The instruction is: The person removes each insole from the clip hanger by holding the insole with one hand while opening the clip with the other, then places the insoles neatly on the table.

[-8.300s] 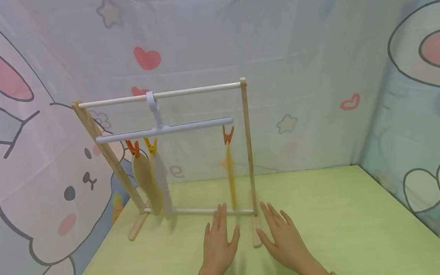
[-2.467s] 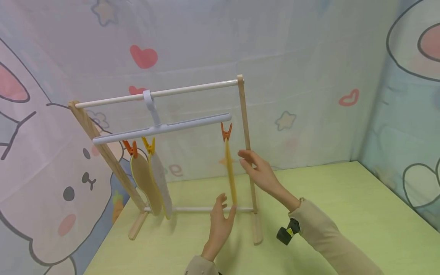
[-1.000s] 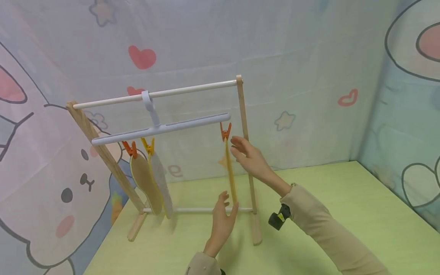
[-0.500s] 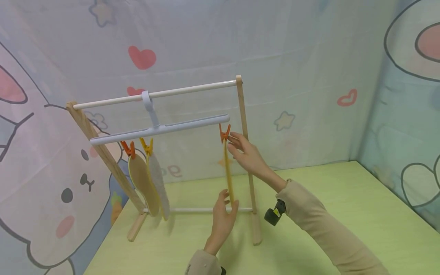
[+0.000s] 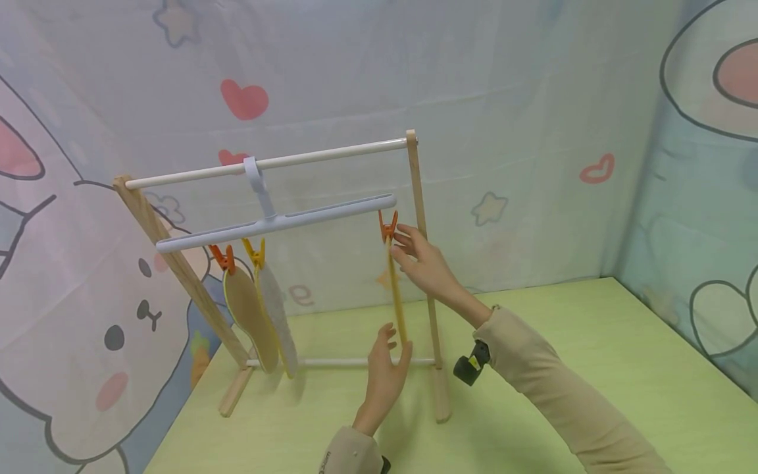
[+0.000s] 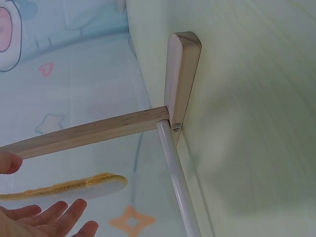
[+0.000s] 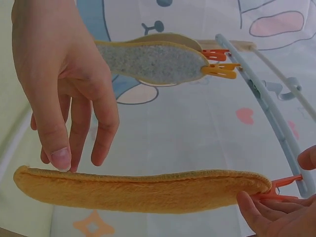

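Note:
A yellow fuzzy insole hangs edge-on from an orange clip at the right end of a pale hanger. My right hand is at its top, fingertips beside the clip; in the right wrist view a finger overlaps the insole's upper end, thumb apart. Low down, my left hand has its loosely bent fingers and thumb on either side of the insole's bottom end. The left wrist view shows a gap between the thumb and the insole.
Two more insoles, one tan and one grey-faced, hang at the left from an orange clip and a yellow clip. The hanger hooks over the white top rod of a wooden-sided rack standing on the green table.
From flat near the table, both hands have risen to the right insole. Over the last second my right hand shifted up and left to the clip, and my left hand rose slightly.

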Motion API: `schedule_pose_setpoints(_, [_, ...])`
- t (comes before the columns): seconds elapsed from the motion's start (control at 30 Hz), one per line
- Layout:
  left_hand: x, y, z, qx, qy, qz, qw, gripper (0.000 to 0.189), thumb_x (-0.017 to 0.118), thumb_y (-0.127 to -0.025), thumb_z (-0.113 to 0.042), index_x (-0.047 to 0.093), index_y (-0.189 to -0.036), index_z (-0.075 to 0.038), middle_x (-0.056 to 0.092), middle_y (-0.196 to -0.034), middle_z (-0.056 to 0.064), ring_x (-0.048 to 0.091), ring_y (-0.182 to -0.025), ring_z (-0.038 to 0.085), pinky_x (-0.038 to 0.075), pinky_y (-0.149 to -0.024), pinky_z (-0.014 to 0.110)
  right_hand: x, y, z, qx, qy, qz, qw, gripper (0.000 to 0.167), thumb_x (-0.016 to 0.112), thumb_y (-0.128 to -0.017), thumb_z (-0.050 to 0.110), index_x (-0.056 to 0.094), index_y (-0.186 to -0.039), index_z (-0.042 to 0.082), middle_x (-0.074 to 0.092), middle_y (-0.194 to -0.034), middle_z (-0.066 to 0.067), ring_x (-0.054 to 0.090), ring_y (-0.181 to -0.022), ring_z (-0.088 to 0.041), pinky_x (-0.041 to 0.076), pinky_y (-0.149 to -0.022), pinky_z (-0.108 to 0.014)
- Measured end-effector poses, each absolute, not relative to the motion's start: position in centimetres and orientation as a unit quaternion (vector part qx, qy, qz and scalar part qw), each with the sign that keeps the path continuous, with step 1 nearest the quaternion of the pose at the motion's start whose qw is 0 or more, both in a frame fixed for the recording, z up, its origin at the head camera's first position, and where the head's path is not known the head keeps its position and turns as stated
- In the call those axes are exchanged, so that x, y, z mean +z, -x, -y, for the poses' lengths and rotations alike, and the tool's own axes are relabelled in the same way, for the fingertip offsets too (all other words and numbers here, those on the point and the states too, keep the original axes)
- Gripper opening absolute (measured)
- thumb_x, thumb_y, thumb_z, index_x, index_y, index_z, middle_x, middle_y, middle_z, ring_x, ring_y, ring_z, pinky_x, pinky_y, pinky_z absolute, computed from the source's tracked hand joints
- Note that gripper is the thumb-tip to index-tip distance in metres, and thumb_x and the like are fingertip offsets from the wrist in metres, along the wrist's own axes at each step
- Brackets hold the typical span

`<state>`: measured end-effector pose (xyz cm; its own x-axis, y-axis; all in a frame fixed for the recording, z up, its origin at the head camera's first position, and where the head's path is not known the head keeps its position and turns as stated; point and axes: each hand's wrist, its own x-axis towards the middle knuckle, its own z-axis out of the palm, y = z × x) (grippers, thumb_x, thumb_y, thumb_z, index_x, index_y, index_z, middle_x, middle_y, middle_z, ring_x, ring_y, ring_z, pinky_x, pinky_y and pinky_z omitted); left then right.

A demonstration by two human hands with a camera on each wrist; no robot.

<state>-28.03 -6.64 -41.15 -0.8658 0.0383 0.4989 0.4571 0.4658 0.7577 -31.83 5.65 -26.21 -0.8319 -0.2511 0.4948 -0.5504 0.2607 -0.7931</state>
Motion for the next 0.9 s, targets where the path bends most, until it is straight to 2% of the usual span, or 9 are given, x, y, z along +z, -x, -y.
schedule_pose_setpoints(0.37, [-41.10, 28.06, 6.65, -0.496, 0.150, 0.826, 0.222, 0.043, 0.055, -0.087, -0.013, 0.040, -0.123, 0.006, 0.051, -0.119, 0.026, 0.055, -0.099, 0.038, 0.047, -0.083, 0.045, -25.56, 31.70, -5.10, 0.534, -0.238, 0.802, 0.125, 0.058, 0.044, -0.093, 0.023, 0.017, -0.140, 0.003, 0.032, -0.140, -0.024, 0.037, -0.127, -0.034, 0.033, -0.102, -0.045])
schedule_pose_setpoints(0.6, [-41.16, 28.13, 6.69, -0.498, 0.147, 0.828, 0.212, 0.046, 0.054, -0.088, -0.018, 0.038, -0.125, 0.005, 0.049, -0.122, 0.026, 0.053, -0.102, 0.039, 0.046, -0.084, 0.046, -25.37, 31.83, -4.83, 0.531, -0.236, 0.804, 0.126, 0.061, 0.044, -0.093, 0.024, 0.013, -0.142, 0.006, 0.031, -0.142, -0.018, 0.036, -0.128, -0.033, 0.034, -0.101, -0.046])
schedule_pose_setpoints(0.9, [-41.07, 28.30, 6.66, -0.499, 0.145, 0.827, 0.213, 0.046, 0.054, -0.088, -0.018, 0.038, -0.125, 0.003, 0.049, -0.122, 0.026, 0.053, -0.104, 0.040, 0.046, -0.086, 0.046, -25.15, 32.00, -4.71, 0.532, -0.225, 0.807, 0.125, 0.068, 0.044, -0.093, 0.026, 0.003, -0.143, 0.007, 0.025, -0.145, -0.019, 0.034, -0.129, -0.033, 0.035, -0.100, -0.046])
